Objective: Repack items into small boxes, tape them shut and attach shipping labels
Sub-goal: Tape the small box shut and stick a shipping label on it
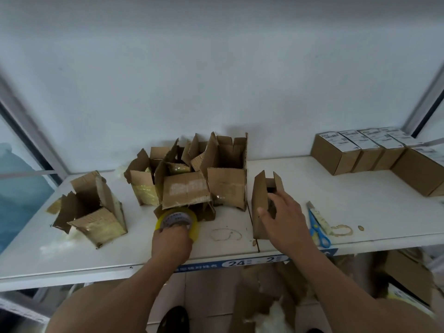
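Note:
A small brown box point(260, 200) stands on the white shelf point(360, 200), its top flaps up. My right hand point(284, 219) rests against its right side, fingers spread over the cardboard. My left hand point(171, 241) grips a roll of yellowish packing tape point(177, 221) at the shelf's front, just below a cluster of opened, torn boxes point(189, 174). One more opened box point(93, 207) stands apart at the left. Several closed boxes with white shipping labels point(355, 150) are lined up at the back right.
Blue-handled scissors point(318, 227) and a box cutter lie right of my right hand. Brown ring stains mark the shelf's front. A blue numbered strip runs along the shelf edge. Below the shelf lie cardboard scraps and white stuffing. A white wall closes the back.

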A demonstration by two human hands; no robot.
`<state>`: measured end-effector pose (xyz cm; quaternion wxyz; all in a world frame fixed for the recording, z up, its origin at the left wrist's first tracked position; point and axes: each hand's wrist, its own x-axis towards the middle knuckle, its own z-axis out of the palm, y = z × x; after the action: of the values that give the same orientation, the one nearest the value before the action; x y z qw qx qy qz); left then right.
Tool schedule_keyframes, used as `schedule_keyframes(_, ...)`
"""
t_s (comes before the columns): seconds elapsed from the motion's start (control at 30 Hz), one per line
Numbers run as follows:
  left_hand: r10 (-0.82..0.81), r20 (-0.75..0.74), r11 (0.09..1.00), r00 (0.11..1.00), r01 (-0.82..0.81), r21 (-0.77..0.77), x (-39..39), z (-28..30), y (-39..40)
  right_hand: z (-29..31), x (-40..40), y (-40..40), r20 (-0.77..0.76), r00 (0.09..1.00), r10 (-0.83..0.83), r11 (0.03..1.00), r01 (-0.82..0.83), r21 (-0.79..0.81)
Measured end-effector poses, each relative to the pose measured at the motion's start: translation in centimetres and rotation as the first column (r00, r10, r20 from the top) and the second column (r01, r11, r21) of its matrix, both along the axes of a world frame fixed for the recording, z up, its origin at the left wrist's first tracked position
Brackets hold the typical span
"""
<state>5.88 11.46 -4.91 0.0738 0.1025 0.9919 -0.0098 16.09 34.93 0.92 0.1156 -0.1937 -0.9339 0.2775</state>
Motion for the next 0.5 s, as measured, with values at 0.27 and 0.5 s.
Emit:
schedule_keyframes(0.27, -0.062, 0.044, 0.967, 0.997, 0.049, 0.249, 3.4, 4.1, 1.7, 1.1, 1.4, -0.8, 0.006, 0.995, 0.100, 0.994, -0.100, -0.053)
schedule_keyframes(0.5, -0.142, 0.198, 0.748, 0.970, -0.026, 0.663, 6.5, 9.2, 4.8, 2.3, 2.0, -1.1, -0.014, 0.988, 0.156, 0.975, -0.156, -0.159)
